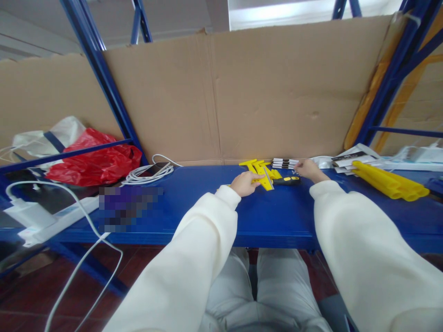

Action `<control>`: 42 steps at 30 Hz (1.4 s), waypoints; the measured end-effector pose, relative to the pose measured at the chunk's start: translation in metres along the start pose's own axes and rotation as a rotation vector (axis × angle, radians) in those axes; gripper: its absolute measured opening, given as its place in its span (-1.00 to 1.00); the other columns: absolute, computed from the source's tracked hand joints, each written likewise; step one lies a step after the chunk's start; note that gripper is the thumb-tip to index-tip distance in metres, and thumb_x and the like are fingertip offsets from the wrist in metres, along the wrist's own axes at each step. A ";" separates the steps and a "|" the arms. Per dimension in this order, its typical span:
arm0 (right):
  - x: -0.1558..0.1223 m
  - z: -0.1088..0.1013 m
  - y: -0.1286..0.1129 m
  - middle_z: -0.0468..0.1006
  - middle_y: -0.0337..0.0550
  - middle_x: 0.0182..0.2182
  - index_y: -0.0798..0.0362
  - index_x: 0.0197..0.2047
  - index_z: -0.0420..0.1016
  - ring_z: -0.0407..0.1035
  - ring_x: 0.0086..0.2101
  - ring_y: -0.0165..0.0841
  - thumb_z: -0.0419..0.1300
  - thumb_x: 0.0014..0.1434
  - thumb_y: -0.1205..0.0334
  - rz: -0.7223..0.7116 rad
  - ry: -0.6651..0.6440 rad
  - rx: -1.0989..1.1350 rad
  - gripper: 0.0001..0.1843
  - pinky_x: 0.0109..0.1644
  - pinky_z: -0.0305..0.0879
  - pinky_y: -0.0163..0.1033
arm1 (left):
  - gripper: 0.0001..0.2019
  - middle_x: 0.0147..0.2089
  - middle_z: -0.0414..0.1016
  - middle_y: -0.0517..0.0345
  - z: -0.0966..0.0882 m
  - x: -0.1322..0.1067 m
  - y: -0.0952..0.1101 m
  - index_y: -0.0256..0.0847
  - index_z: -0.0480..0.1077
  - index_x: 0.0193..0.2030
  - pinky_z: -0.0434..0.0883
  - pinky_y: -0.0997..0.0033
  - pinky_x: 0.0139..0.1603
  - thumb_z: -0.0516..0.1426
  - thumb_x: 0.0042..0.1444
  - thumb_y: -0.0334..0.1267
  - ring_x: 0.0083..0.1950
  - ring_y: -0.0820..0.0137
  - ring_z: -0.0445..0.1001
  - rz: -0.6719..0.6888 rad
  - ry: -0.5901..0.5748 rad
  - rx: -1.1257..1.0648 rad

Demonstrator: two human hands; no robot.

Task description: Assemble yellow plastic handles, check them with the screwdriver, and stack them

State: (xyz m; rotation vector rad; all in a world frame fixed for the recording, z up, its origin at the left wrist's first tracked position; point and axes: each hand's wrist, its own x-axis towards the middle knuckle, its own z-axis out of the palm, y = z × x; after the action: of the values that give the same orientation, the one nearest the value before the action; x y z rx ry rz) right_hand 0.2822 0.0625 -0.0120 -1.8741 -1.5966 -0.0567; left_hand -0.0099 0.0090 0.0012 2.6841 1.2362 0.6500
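My left hand (246,183) is closed on a yellow scraper head (266,182) with a metal blade edge, held just above the blue table. Behind it lie several more yellow scraper pieces (249,164). To the right of the held piece is a black and yellow handle (288,181). My right hand (307,169) has its fingers pinched together beside a small stack of white and black packs (284,163). What is between those fingertips, if anything, is too small to make out.
Yellow tubes (391,180) and printed papers (356,157) lie at the right. A coiled white cable (149,173), a red plastic bag (98,154) and a power strip (62,223) are at the left. Cardboard (263,92) and blue posts (104,83) stand behind the blue table (194,207).
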 end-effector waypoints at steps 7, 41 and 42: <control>-0.024 0.001 -0.070 0.58 -0.15 -0.46 0.08 -0.52 0.48 0.43 -0.37 -0.35 0.24 0.01 0.36 -0.066 -0.164 0.571 -0.90 -0.14 0.38 -0.24 | -0.62 0.13 0.59 -0.01 0.001 0.001 -0.001 -0.11 0.53 0.17 0.41 0.32 0.20 0.21 0.21 -0.34 0.13 0.24 0.55 0.022 0.003 0.015; -0.045 0.033 -0.102 0.48 -0.16 -0.18 0.00 -0.24 0.33 0.40 -0.09 -0.29 0.21 -0.08 0.45 -0.032 -0.148 0.780 -0.70 0.14 0.32 -0.08 | -0.67 0.07 0.63 0.00 -0.002 -0.002 0.005 -0.09 0.58 0.11 0.44 0.34 0.17 0.23 0.21 -0.31 0.11 0.24 0.57 0.020 0.035 0.049; -0.044 0.033 -0.101 0.49 -0.16 -0.17 0.00 -0.22 0.34 0.41 -0.09 -0.30 0.21 -0.07 0.44 -0.026 -0.148 0.789 -0.70 0.14 0.32 -0.09 | -0.67 0.06 0.63 -0.01 -0.003 -0.002 0.005 -0.09 0.57 0.12 0.44 0.34 0.16 0.23 0.21 -0.31 0.10 0.23 0.57 0.008 0.039 0.054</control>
State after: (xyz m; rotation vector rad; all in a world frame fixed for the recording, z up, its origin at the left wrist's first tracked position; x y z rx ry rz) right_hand 0.1682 0.0442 -0.0117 -1.2524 -1.4369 0.6239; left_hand -0.0087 0.0036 0.0046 2.7335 1.2715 0.6825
